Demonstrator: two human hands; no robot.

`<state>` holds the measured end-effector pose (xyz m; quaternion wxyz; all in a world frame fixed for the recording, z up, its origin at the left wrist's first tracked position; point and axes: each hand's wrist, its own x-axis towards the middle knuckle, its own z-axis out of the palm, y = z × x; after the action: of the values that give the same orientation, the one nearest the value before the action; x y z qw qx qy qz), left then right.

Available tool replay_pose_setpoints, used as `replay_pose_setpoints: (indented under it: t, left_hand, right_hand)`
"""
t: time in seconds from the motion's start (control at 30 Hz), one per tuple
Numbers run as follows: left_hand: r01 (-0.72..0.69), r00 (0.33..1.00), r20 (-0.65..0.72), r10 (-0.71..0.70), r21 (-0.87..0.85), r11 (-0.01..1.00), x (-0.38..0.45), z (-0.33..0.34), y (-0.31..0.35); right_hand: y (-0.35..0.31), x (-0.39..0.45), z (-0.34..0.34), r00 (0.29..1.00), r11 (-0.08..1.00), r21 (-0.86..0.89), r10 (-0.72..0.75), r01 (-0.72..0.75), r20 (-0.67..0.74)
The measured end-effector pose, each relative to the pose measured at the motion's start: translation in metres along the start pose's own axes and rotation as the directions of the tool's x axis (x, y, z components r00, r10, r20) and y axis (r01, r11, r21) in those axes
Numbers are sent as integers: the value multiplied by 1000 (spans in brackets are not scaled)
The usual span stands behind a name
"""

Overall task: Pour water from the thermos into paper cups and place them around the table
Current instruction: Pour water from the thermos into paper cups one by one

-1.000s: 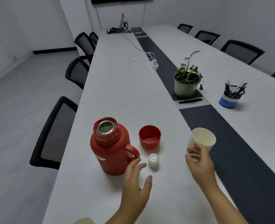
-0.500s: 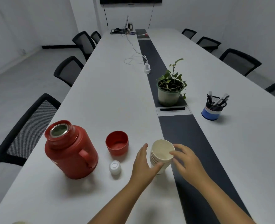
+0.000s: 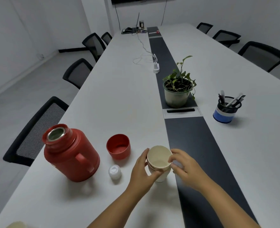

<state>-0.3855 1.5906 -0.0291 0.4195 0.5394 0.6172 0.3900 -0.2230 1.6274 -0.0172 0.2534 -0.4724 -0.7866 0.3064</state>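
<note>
A stack of cream paper cups [image 3: 159, 162] stands on the white table [image 3: 119, 96] near its dark centre strip. My left hand [image 3: 141, 174] grips the stack's left side. My right hand [image 3: 183, 168] pinches the rim of the top cup from the right. The red thermos [image 3: 70, 153] stands uncapped to the left, handle toward me. Its red cap cup [image 3: 118, 146] sits open side up beside it, and the white stopper [image 3: 114, 171] lies in front of that. Another pale cup rim [image 3: 16, 225] shows at the bottom left edge.
A potted plant [image 3: 177, 89] stands on the dark strip [image 3: 193, 145] beyond the cups. A blue pen holder [image 3: 225, 109] is to the right. A white charger and cable [image 3: 155, 67] lie farther up. Black chairs [image 3: 35, 130] line both table sides.
My left hand left the thermos side and closed on the cup stack. My right hand shifted to the top cup's rim. The view swung right, so the thermos now appears farther left.
</note>
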Motion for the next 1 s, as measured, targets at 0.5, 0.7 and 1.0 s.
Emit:
replay_pose_setpoints:
  t: [0.5, 0.7, 1.0]
  left_hand:
    - [-79, 994, -57, 89, 152, 985, -5, -1, 5]
    - [-166, 959, -190, 212, 232, 959, -75, -30, -20]
    - [21, 912, -369, 181, 481, 876, -262, -131, -160]
  right_hand:
    - [-25, -7, -28, 933, 925, 375, 77, 65, -351]
    - [-65, -46, -27, 926, 920, 385, 77, 77, -369]
    - [-145, -115, 138, 994, 941, 322, 100, -107, 38]
